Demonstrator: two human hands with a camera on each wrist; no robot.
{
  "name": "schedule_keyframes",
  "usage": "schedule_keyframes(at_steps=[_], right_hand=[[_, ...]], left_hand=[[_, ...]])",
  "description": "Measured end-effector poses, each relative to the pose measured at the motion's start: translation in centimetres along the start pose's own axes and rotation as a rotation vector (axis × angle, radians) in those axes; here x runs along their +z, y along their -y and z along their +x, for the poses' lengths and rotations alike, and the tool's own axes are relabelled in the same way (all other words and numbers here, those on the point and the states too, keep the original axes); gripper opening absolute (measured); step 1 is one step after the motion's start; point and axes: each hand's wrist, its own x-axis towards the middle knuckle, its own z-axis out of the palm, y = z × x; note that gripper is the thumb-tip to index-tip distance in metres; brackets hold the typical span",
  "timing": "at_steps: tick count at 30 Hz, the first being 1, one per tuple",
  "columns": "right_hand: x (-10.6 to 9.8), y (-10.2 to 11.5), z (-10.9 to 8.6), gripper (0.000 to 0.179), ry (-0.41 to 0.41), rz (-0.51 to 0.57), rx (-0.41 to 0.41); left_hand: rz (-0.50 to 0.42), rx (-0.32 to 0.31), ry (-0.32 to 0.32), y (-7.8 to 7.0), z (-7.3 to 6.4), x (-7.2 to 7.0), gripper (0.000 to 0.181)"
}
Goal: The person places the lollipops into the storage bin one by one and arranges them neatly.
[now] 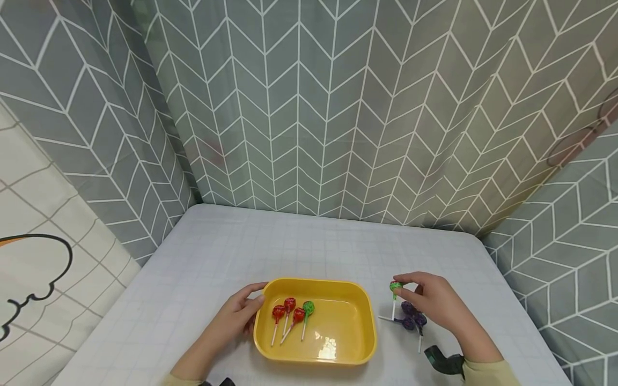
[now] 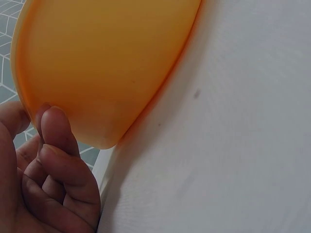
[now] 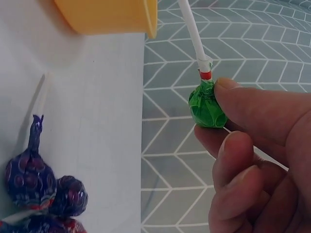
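Note:
My right hand pinches a green lollipop by its wrapped head between thumb and fingers; its white stick hangs down in the head view. Just below lie several dark purple lollipops on the table, their heads bunched together. At the left end of a yellow tray, my left hand grips the rim with thumb and fingers. Inside the tray, on its left side, rest three red lollipops and one green lollipop, sticks toward the near side.
A white table lies under everything, with rounded far corners. Grey curtains with white zigzag lines stand behind it and at both sides. Dark straps with a small device sit near my right wrist.

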Motion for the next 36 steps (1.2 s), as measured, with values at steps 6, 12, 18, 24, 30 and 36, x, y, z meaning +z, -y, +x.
schedule_keyframes(at_steps=[6, 12, 18, 24, 30, 36], right_hand=[[0.3, 0.7, 0.3, 0.034, 0.006, 0.006, -0.049], [0.6, 1.6, 0.7, 0.032, 0.003, 0.023, -0.106], [0.9, 2.3, 1.0, 0.031, 0.014, 0.027, -0.127], [1.3, 3.1, 1.3, 0.030, 0.031, 0.037, -0.129], [1.7, 3.9, 1.6, 0.028, 0.053, 0.045, -0.154], [2.2, 4.7, 2.0, 0.027, 0.079, 0.058, -0.179]], left_hand=[[0.017, -0.005, -0.003, 0.3, 0.1, -0.1, 0.041], [0.021, -0.007, -0.002, 0.4, 0.2, -0.1, 0.042], [0.017, -0.021, 0.008, -2.0, -1.0, 0.1, 0.042], [0.012, -0.018, -0.007, -0.6, -0.3, 0.1, 0.042], [0.014, -0.002, -0.006, 0.6, 0.3, -0.1, 0.044], [0.055, -0.017, -0.013, 0.5, 0.3, -0.2, 0.044]])
